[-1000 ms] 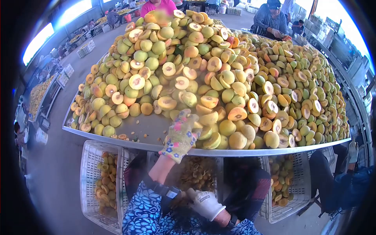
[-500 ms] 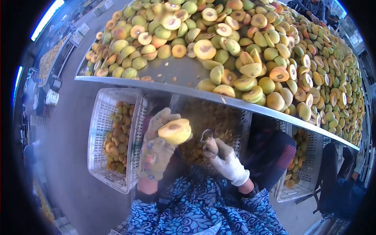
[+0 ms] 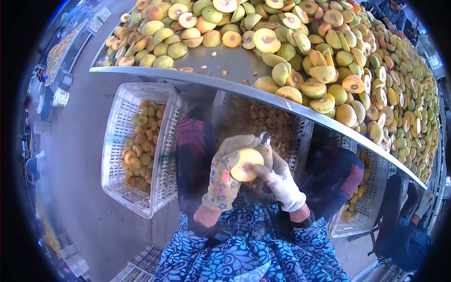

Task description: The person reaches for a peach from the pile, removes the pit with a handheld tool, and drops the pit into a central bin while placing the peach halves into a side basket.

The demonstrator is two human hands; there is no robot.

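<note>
My left hand (image 3: 222,182), in a patterned, stained glove, is closed round a peach half (image 3: 244,170). Its pale cut face, with a brownish centre, is turned up toward me. My right hand (image 3: 283,183), in a white glove, grips a pitting tool with a curved metal loop (image 3: 264,137), which points away from me. The right thumb touches the right side of the peach half. Most of the tool's handle is hidden by the fingers. Both hands are close together above my lap, in front of the patterned blue clothing (image 3: 230,254).
A metal table (image 3: 206,89) heaped with halved peaches (image 3: 324,75) stands ahead. Below its edge are a white crate (image 3: 107,174) of peach halves on the left, a crate of pieces (image 3: 263,113) between my knees, and another crate (image 3: 364,224) on the right. A person (image 3: 392,16) is beyond the heap.
My hands have come together; earlier they were apart. The peach half has turned its cut face toward me, and the right thumb now touches it. The view has shifted, with the table edge higher.
</note>
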